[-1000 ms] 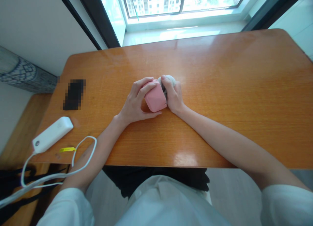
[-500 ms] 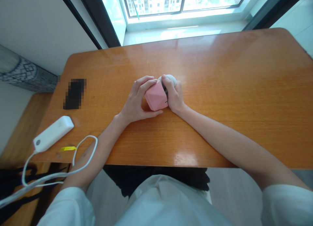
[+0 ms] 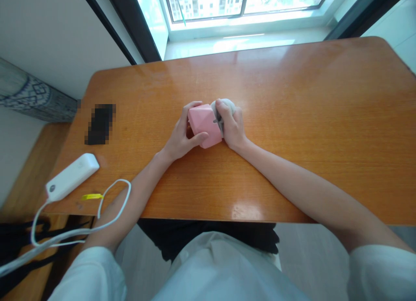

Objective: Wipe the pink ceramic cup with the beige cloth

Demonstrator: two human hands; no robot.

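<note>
A pink object with flat facets (image 3: 205, 124) is held above the middle of the table, gripped from its left side by my left hand (image 3: 180, 134). The thumb presses on its near face and the other fingers wrap over the far side. Against its right side is a rounded white and grey object (image 3: 229, 105), which my right hand (image 3: 233, 126) clasps with the thumb on top. Small dark grey parts show at the seam between the two pieces. Whether they are joined I cannot tell, as my right hand covers most of the white and grey one.
A white power strip (image 3: 72, 177) with a white cable (image 3: 128, 197) lies at the left, the cable looping over my left forearm. Near it are a yellow tag (image 3: 92, 196) and a blurred black item (image 3: 100, 124). The wooden table (image 3: 308, 119) ends at a window sill.
The pink object has turned between my hands, showing other facets. My left thumb has moved from below it onto its near face. My right hand has stayed in place.
</note>
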